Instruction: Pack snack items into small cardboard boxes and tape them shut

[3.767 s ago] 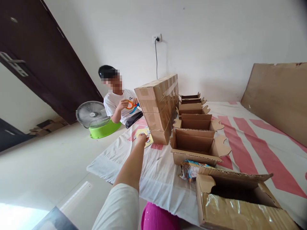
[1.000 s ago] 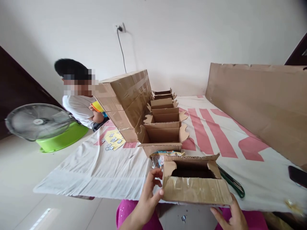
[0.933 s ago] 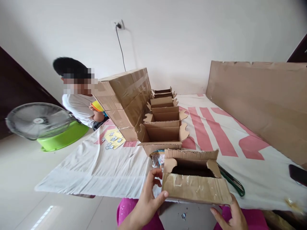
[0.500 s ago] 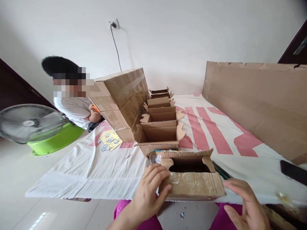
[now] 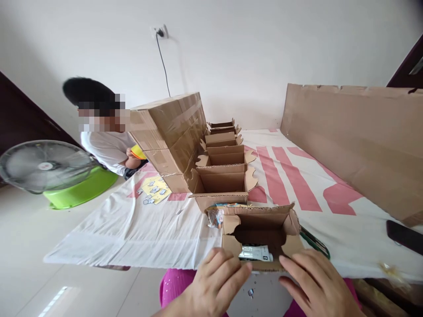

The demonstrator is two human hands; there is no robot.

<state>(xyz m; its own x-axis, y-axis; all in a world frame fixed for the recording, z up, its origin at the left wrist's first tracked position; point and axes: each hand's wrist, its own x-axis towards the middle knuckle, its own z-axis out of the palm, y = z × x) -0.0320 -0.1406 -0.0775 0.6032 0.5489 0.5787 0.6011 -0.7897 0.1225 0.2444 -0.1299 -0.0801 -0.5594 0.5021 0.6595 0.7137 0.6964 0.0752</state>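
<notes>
An uncovered cardboard box (image 5: 261,211) stands at the table's near edge, directly in front of me. Inside it lies a pale, tube-like pack (image 5: 256,253) with printed lettering. My left hand (image 5: 221,277) is at the box's front left corner, fingers curled over the front flap and thumb at its edge. At the front right, my right hand (image 5: 317,277) has its fingertips by the inner side flap and its thumb lower, with the front flap's edge between them. The fingers' undersides are hidden.
Several open cardboard boxes (image 5: 221,180) form a row behind, beside a stack of taped cartons (image 5: 165,136). At left are a person (image 5: 105,143) holding something yellow-orange and a fan (image 5: 46,167). A phone (image 5: 405,235), a green-edged object (image 5: 315,243) and a large cardboard sheet (image 5: 350,141) are right.
The box's front side has come down toward me, showing the inside and the pale pack. My right hand has moved left onto the box. The person's yellow-orange item shows more.
</notes>
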